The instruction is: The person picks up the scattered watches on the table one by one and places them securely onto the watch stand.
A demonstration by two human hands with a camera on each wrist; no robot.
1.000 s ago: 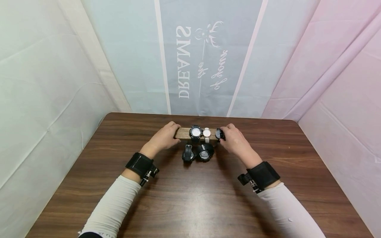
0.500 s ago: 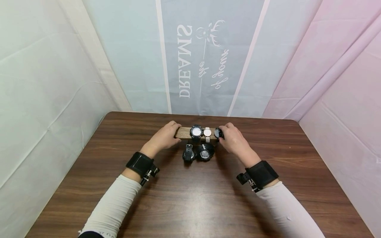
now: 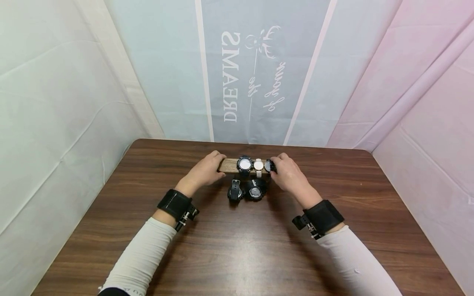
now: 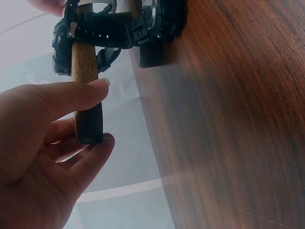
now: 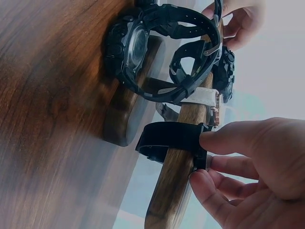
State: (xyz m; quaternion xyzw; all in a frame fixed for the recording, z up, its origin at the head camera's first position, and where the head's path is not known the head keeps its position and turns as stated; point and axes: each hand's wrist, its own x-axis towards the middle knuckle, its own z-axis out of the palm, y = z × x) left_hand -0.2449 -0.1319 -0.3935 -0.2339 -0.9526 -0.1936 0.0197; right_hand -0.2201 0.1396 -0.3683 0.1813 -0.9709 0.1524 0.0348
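Note:
My left hand (image 3: 203, 170) grips the left end of a wooden bar (image 3: 228, 165), part of a watch stand; in the left wrist view the thumb lies across the bar and a fingertip touches its end. On the bar hang a chunky black watch (image 3: 245, 163) and a white-strapped watch (image 3: 259, 165). My right hand (image 3: 290, 174) pinches a black-strapped watch (image 5: 167, 135) by its case, its strap looped round the bar just right of the white one. Below the bar, the stand's wooden base (image 5: 121, 121) shows in the right wrist view.
Two more black watches, one with its strap upright (image 3: 235, 191) and one beside it (image 3: 255, 191), sit on the brown wooden table (image 3: 244, 250) in front of the stand. A printed curtain (image 3: 255, 82) hangs behind the table's far edge; pale cloth walls flank it.
My right hand has slid the black-strapped watch leftward along the bar, closer to the white-strapped one. My left hand keeps its grip on the bar's end.

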